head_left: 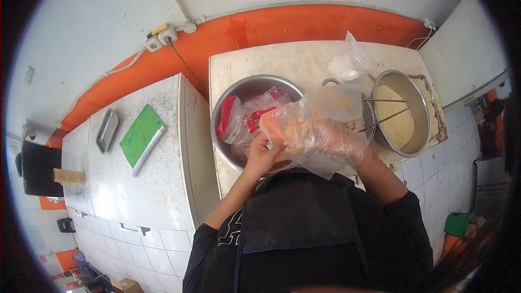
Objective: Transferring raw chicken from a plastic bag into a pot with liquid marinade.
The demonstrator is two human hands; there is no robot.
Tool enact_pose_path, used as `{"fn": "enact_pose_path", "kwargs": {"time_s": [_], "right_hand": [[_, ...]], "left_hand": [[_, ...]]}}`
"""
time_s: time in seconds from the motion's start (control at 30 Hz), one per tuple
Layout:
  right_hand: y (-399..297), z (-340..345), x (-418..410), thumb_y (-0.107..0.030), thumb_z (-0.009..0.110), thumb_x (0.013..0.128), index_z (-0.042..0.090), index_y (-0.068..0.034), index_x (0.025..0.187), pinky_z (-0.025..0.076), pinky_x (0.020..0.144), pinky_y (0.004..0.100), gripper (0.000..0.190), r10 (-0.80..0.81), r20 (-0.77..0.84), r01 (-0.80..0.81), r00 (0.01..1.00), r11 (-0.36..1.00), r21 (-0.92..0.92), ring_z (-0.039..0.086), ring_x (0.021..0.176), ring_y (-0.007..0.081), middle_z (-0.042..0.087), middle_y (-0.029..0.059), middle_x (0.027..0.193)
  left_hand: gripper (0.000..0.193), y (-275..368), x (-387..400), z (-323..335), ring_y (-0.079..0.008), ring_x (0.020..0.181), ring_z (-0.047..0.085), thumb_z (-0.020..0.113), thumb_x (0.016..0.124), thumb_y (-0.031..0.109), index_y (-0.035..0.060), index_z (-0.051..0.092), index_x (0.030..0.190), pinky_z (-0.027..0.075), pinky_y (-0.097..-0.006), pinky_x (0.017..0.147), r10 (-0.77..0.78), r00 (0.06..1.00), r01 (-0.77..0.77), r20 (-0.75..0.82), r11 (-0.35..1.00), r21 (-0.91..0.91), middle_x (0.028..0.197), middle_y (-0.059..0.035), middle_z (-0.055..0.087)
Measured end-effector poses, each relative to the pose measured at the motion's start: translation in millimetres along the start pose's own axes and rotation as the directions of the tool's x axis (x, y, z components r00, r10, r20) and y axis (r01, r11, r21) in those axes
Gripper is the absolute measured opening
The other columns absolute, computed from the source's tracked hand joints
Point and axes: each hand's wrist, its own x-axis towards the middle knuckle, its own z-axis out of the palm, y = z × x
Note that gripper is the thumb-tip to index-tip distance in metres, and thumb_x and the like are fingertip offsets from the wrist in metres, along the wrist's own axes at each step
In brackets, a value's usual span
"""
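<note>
My left hand (263, 152) pinches the edge of a clear plastic bag (309, 130) smeared with something orange. My right hand (333, 136) is inside or behind the cloudy plastic, so its fingers are hard to make out. Both hands are over the right side of a large steel bowl (226, 97), which holds crumpled clear plastic bags with red parts (240, 120). To the right, a tilted steel bowl (421, 130) contains pale yellow crumbs or powder (392, 116); metal rods reach across its rim. A knotted plastic bag of white contents (350, 65) lies behind my hands.
On the white cabinet top (158, 187) at left are a small steel tray (108, 130), a green-covered pad or book (142, 136) and a yellowish roll (69, 176). A power socket (167, 34) with a plugged cable is on the wall. The worn white worktop (260, 59) has chipped edges.
</note>
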Motion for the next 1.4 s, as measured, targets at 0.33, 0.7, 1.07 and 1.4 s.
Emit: {"fn": "enact_pose_path", "kwargs": {"time_s": [0.33,0.7,1.07,1.4], "right_hand": [[-8,-5,-11,-0.033,0.066,0.088,0.059,-0.004,0.123,0.049,0.067,0.0270,0.047,-0.205,-0.021,0.206,0.979,0.978,0.025,0.059,0.079,0.0135,0.065,0.0078,0.096],[-32,-21,-35,-0.019,0.061,0.087,0.065,-0.003,0.108,0.049,0.070,0.0250,0.027,-0.126,-0.162,0.163,0.979,0.956,0.243,0.056,0.069,0.0083,0.061,0.0005,0.083],[-36,-11,-28,-0.016,0.062,0.085,0.062,0.000,0.102,0.048,0.062,0.0227,0.023,-0.235,-0.142,0.271,0.962,0.894,0.357,0.058,0.076,0.0106,0.060,0.0053,0.081],[-29,-34,-54,-0.014,0.061,0.087,0.057,-0.002,0.088,0.040,0.057,0.0200,0.014,-0.155,-0.151,0.214,0.976,0.793,0.570,0.049,0.066,0.0062,0.058,0.0031,0.081]], "left_hand": [[0.026,-7,2,3,-0.0151,0.104,0.060,0.059,0.093,0.010,0.0013,0.055,0.118,0.046,-0.0304,0.092,-0.210,0.971,0.126,-0.111,0.850,-0.512,0.112,-0.0063,0.064],[0.033,-4,3,1,-0.0201,0.106,0.060,0.064,0.090,0.011,0.0017,0.055,0.120,0.050,-0.0372,0.089,-0.299,0.954,0.232,0.008,0.724,-0.650,0.115,-0.0092,0.062],[0.055,5,14,3,-0.0246,0.111,0.058,0.068,0.080,0.002,-0.0015,0.046,0.130,0.048,-0.0388,0.096,-0.303,0.944,0.324,0.129,0.783,-0.531,0.122,-0.0119,0.058],[0.059,-1,8,-5,-0.0246,0.119,0.053,0.066,0.081,0.000,0.0009,0.041,0.135,0.042,-0.0406,0.103,-0.208,0.970,0.241,0.129,0.719,-0.652,0.127,-0.0114,0.055]]}}
